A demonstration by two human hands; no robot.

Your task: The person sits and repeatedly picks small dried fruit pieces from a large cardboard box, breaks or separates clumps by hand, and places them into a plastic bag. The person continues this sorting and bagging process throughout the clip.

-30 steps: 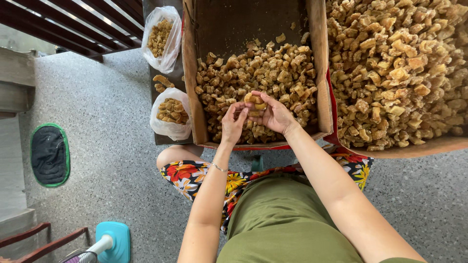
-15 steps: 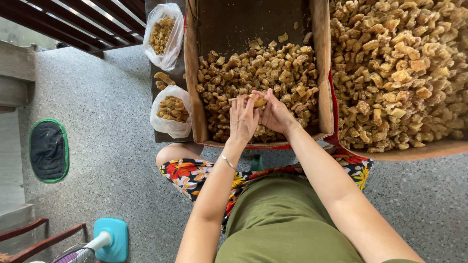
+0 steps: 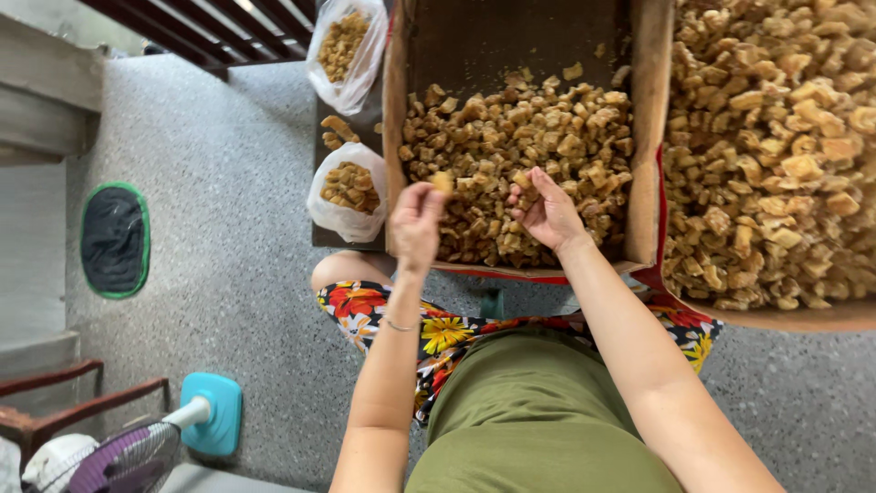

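A cardboard box (image 3: 394, 119) in front of me holds a heap of small golden-brown fried chunks (image 3: 511, 137). My left hand (image 3: 415, 224) is raised over the box's near left corner and pinches one chunk (image 3: 443, 182) between its fingertips. My right hand (image 3: 546, 212) rests on the heap near the box's front edge, fingers curled around a few chunks (image 3: 522, 180). The two hands are apart, about a hand's width from each other.
A larger box (image 3: 803, 315) full of the same chunks stands to the right. Two clear plastic bags (image 3: 347, 187) (image 3: 345, 41) with chunks lie on a dark board left of the box. A dark oval mat (image 3: 114, 239), a fan with a blue base (image 3: 212, 413) and a bench frame sit on the speckled floor.
My hands were together over the heap, working on one piece. They have separated: the left hand has moved left and up with a chunk, the right stays on the heap.
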